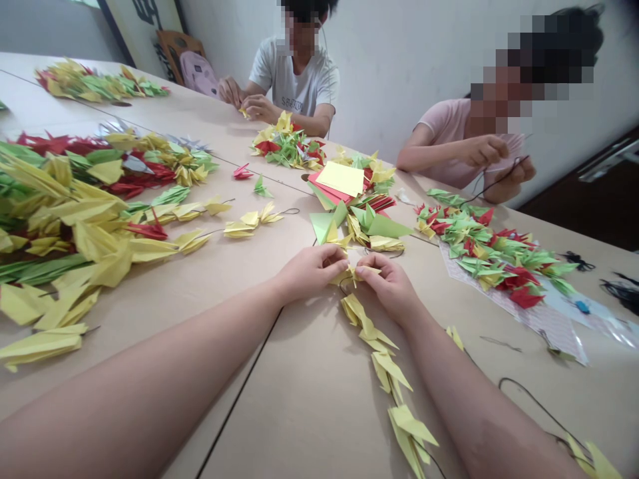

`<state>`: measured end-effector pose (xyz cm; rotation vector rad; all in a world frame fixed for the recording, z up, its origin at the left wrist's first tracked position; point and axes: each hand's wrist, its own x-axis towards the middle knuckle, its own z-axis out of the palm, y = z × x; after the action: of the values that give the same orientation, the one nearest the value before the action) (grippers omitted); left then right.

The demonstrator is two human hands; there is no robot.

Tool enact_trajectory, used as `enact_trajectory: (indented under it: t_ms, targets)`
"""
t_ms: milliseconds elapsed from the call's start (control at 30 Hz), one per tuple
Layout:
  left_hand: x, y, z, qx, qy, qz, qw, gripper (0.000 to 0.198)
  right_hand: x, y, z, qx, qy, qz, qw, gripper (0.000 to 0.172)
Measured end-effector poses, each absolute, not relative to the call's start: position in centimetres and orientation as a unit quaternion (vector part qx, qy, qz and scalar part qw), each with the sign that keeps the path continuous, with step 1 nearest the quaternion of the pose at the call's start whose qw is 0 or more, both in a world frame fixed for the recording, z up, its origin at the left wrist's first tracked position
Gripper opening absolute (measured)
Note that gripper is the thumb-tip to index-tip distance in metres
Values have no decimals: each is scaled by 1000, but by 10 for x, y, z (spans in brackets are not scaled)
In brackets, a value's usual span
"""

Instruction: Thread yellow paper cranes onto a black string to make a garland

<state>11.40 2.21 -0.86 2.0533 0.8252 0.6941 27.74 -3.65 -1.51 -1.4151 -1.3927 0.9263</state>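
Observation:
Near the middle of the table, my left hand (pixel 322 269) and my right hand (pixel 387 283) pinch a small yellow folded paper piece (pixel 352 273) between them, fingers closed on its two sides. Below it a string of yellow folded paper pieces (pixel 387 366) on a dark cord runs down toward the table's near edge between my forearms. Just beyond my hands lie green and yellow folded papers (pixel 384 225) and a stack of square sheets with a yellow sheet (pixel 341 178) on top.
Folded paper piles lie at the left (pixel 90 206), far left (pixel 94 81), centre back (pixel 289 143) and right (pixel 492 246). Two people sit across the table (pixel 284 412), each handling small items. Loose dark cords (pixel 534 402) lie at the right.

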Motion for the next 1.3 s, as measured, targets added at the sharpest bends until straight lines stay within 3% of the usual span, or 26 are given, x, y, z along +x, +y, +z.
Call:
enact_trajectory:
  t_ms: [767,933,1300]
  targets:
    - [114,18,-6,817,314,264,406,24,276,-38,-10,-515,-484,457,540,18]
    - [114,20,-8,847,302,252,357,26,275,-39,-10,-516,-491,470,521,18]
    - [114,22,-9,840,308,264,360,28,273,-39,-8,-537,-527,441,490,25]
